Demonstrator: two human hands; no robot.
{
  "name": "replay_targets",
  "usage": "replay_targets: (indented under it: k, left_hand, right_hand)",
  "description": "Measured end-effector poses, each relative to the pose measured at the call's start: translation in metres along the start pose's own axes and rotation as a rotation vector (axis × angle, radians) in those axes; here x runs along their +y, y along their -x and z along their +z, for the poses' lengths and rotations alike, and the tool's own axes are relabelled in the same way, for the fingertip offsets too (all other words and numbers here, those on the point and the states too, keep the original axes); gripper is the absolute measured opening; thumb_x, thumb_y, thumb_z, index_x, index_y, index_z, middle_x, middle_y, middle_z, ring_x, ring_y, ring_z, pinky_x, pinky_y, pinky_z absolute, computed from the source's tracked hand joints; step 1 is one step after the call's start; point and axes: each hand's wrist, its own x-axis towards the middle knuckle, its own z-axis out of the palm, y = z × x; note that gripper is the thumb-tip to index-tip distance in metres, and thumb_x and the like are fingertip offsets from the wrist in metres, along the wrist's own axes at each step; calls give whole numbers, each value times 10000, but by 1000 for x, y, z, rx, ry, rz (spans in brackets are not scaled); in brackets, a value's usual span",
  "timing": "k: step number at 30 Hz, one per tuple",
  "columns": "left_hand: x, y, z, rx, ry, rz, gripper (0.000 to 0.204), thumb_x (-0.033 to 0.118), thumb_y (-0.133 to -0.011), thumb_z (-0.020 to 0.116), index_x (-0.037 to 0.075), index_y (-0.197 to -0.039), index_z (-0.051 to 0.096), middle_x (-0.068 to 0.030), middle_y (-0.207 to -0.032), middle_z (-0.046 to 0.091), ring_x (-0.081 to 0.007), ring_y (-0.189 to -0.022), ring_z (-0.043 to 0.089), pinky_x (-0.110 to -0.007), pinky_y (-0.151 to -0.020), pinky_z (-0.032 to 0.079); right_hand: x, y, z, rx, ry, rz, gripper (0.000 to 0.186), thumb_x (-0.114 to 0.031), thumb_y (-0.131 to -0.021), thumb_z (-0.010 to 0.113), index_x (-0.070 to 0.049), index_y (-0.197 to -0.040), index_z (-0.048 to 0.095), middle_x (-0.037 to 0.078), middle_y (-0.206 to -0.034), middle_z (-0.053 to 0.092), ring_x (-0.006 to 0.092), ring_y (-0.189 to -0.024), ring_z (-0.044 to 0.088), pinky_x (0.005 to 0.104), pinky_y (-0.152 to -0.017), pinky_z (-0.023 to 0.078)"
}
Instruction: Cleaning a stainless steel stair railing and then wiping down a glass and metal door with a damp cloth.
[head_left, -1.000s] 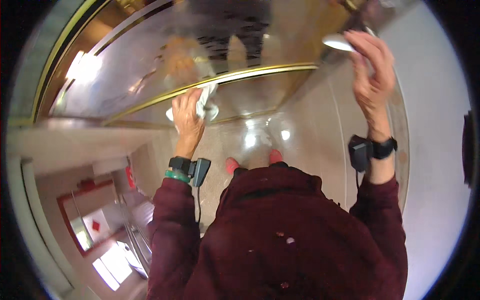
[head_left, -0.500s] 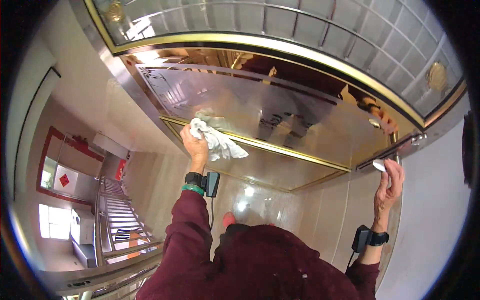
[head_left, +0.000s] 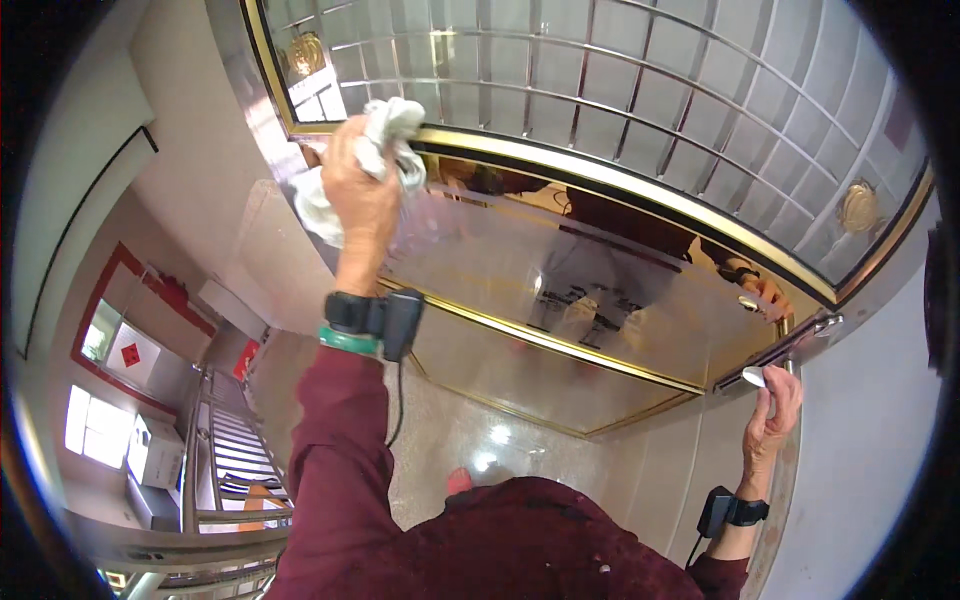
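Note:
A crumpled white cloth (head_left: 392, 135) is gripped in my left hand (head_left: 360, 200). The hand presses it near the left corner of the door's gold-framed glass panel (head_left: 520, 85), and part of the cloth hangs beside the wrist over the shiny gold-toned lower door panel (head_left: 480, 250). At the door's right edge, my right hand (head_left: 772, 412) is raised with curled fingers by the metal frame (head_left: 790, 470). A small white oval piece (head_left: 754, 376) shows at its thumb; how it is held is hidden. Both wrists carry black strapped devices, the left also a green bangle.
A metal latch (head_left: 828, 325) sits on the frame above my right hand. At the left a metal stair railing (head_left: 235, 430) runs down past a cream wall (head_left: 190, 130). Shiny tiled floor (head_left: 450, 420) lies below, with a pink shoe (head_left: 459, 481) on it.
My left hand has carried the cloth up and left, from the horizontal gold strip to the panel's upper left corner. The view has shifted a little; my right hand stays at the door's right edge.

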Motion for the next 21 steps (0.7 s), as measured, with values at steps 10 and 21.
replay_targets:
  k: [10, 21]
  left_hand:
    - [143, 22, 41, -113, 208, 291, 302, 127, -608, 592, 31, -894, 587, -114, -896, 598, -285, -874, 560, -417, -708, 400]
    - [130, 6, 35, -204, 254, 373, 294, 196, -627, 625, 66, -889, 597, -105, -898, 613, -287, -840, 588, -403, -768, 462]
  right_hand:
    - [3, 3, 0, -3, 26, 3, 196, -8, -796, 504, -38, -975, 578, 111, -974, 560, 273, -949, 499, 373, -881, 350]
    - [8, 3, 7, 55, 18, -51, 179, -97, -842, 500, -32, -980, 593, 113, -960, 577, 267, -923, 513, 367, -869, 347]
